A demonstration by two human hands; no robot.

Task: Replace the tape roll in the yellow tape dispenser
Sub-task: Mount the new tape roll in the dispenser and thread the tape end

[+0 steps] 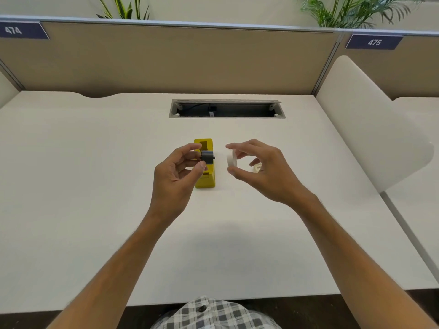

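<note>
The yellow tape dispenser (207,179) stands on the white desk (95,186), its roll bay open and empty. Above it, my left hand (177,173) pinches the dark grey spindle (207,157) between thumb and fingers, axle pointing right. My right hand (260,170) holds a white tape roll (231,158) upright by its rim, a short gap to the right of the spindle. A second, nearly used-up roll (257,167) lies on the desk behind my right hand, partly hidden by the fingers.
A recessed cable tray (226,108) with a plug sits at the back of the desk. A beige partition (166,58) closes the rear, and a white side divider (370,129) stands at the right. My checked shirt (213,314) shows at the near edge.
</note>
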